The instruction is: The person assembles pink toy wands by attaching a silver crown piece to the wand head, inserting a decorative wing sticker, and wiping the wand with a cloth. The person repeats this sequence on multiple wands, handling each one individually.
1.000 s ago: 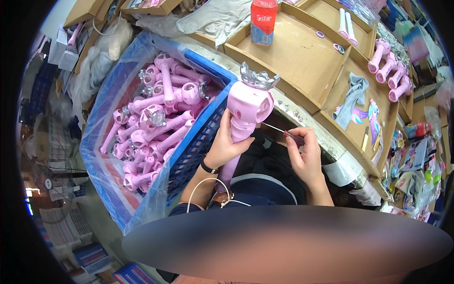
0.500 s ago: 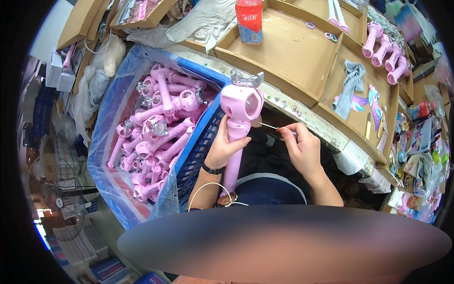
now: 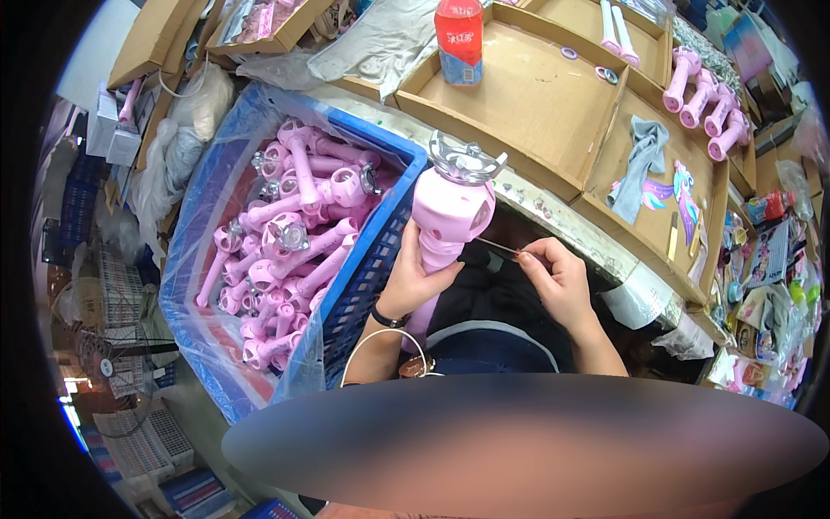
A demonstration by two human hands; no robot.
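Pink wand (image 3: 452, 208): in my left hand (image 3: 415, 281), left of my right hand (image 3: 558, 281); head away from me, handle running down toward my lap.
Silver crown (image 3: 467, 162): seated on the wand's head, beyond my left fingers.
Left hand: wrapped around the wand just below its head, thumb across the near side.
Right hand: fingers pinched narrow on a thin metal-shafted tool (image 3: 499, 246), its grip mostly hidden by my fingers.
Tool tip: points left at the lower right edge of the wand's head; contact, I cannot tell.
Blue basket (image 3: 367, 272): left of my left hand, lined with clear plastic, holding a pile of pink wands (image 3: 298, 233).
Cardboard tray (image 3: 519, 130): beyond both hands; red-labelled bottle (image 3: 460, 43) upright at its left end.
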